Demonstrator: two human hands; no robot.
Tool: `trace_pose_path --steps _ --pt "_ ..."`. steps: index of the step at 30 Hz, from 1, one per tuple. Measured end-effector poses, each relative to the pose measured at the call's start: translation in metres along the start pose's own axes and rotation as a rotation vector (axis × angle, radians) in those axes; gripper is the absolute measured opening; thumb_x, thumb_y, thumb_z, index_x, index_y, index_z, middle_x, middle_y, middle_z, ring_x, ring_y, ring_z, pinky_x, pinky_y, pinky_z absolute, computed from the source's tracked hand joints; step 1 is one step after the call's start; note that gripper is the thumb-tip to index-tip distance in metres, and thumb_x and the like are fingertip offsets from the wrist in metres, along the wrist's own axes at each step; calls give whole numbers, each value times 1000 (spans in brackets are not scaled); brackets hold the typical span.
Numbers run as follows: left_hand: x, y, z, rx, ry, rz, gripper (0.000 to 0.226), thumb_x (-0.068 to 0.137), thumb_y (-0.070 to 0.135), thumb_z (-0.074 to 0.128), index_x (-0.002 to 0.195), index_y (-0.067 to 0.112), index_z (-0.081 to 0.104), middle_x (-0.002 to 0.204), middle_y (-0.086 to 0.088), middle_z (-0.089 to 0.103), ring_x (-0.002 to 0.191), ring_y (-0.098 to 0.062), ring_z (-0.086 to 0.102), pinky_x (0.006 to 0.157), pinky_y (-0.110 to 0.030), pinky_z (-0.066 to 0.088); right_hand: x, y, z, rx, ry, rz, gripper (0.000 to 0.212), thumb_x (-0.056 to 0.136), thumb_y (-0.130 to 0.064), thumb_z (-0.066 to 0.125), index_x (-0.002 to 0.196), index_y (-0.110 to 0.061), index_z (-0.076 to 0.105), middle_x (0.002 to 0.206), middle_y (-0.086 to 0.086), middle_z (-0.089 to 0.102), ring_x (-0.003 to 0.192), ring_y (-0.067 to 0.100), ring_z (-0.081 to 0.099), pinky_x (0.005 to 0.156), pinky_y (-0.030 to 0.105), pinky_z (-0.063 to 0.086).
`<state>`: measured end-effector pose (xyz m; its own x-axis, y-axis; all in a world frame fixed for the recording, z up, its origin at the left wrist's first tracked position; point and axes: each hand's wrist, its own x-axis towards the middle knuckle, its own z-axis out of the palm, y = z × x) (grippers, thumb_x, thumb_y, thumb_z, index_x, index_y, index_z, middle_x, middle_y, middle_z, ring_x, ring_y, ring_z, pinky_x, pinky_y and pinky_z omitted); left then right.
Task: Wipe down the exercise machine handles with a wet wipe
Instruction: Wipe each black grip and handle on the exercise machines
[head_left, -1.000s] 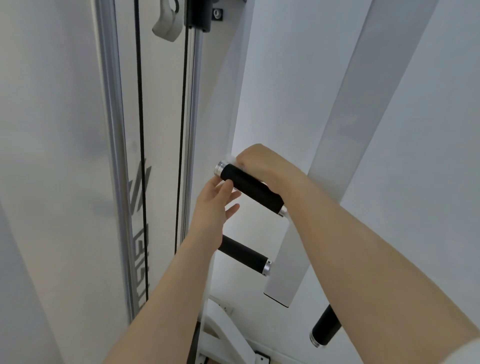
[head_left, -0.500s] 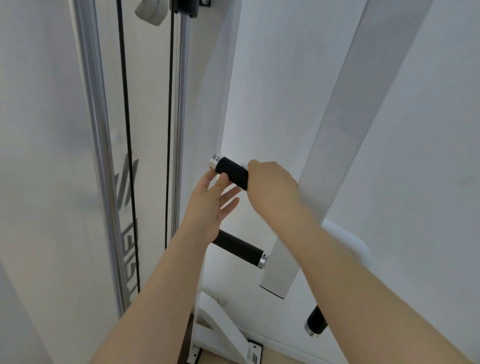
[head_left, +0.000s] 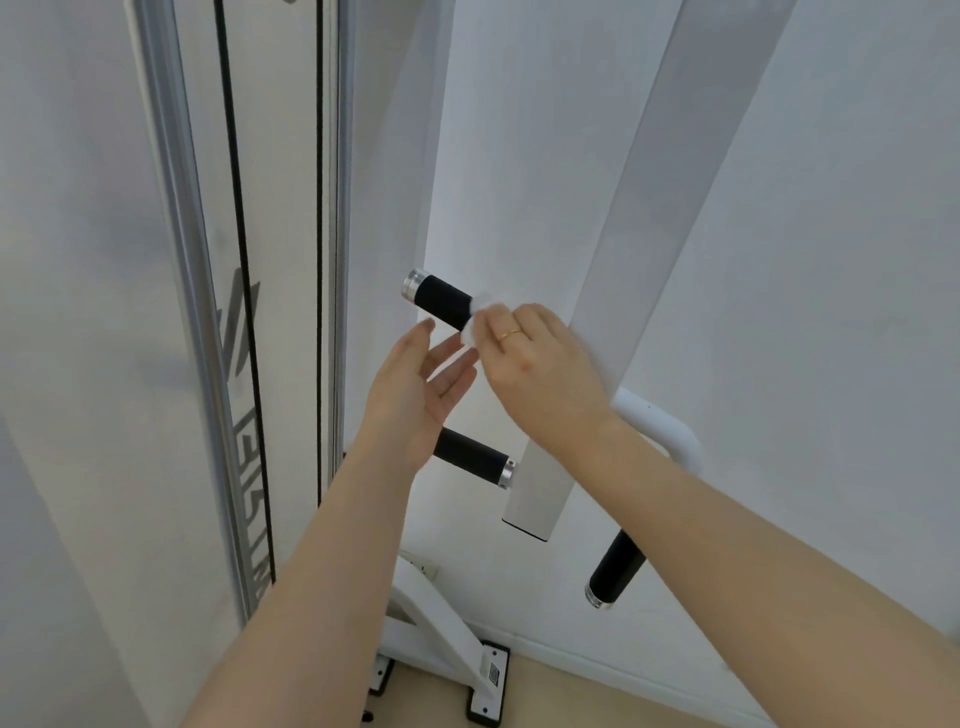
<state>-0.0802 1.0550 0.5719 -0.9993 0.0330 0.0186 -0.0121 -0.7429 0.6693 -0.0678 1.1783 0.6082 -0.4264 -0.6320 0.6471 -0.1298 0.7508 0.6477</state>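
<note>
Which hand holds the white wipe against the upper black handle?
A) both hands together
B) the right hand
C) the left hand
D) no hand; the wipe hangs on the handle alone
B: the right hand, wearing a ring, presses the wipe on the upper handle, while the left hand is open below it.

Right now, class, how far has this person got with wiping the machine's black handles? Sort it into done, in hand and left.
Done: nothing shows a finished handle; a wiped grip looks no different here.
In hand: the right hand presses the white wet wipe around the upper handle, while the left hand hovers open below it.
Left, probably: the middle handle and the lower right handle, both untouched.
</note>
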Motion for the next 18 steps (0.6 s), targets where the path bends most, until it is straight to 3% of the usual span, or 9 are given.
trace_pose_path --steps 4,7,10,13,15,18 --pt "-18 -12 -20 16 108 -58 36 98 34 39 122 13 55 107 -5 68 96 -20 67 90 -33 49 38 -12 9 18 -21 -154 48 76 8 28 79 -12 72 81 1 66 67 17 58 68 26 46" --pt "-28 -14 -31 85 153 -91 35 98 36 37 116 13 56 112 -7 67 98 -22 66 91 -33 48 43 -14 9 -42 -62 -256 39 69 5 37 68 -14 71 81 1 66 67 16 57 62 25 44" --pt "-41 -14 -30 132 146 -95 33 98 37 38 111 15 58 112 -6 67 98 -21 67 89 -33 48 7 -2 11 -131 -15 -351 33 71 5 43 58 -14 66 79 2 64 73 22 53 74 30 44" --pt "-64 -20 -21 204 163 -86 31 97 32 42 115 13 58 112 -6 68 99 -21 67 87 -31 50 -43 3 -2 -98 47 -297 38 76 5 39 54 -16 63 68 0 59 74 23 55 85 33 36" --pt "-87 -28 -13 292 155 -78 29 95 28 47 117 14 59 112 -5 68 99 -20 67 87 -30 50 -78 -7 -22 130 69 -188 40 80 4 35 59 -15 64 68 0 58 74 23 58 81 32 41" --pt "-138 -41 -7 508 66 -11 24 96 26 44 109 19 64 107 0 69 100 -18 66 90 -31 51 -127 -31 -77 867 -114 218 27 84 2 46 81 -11 69 82 0 60 78 19 58 72 25 46"
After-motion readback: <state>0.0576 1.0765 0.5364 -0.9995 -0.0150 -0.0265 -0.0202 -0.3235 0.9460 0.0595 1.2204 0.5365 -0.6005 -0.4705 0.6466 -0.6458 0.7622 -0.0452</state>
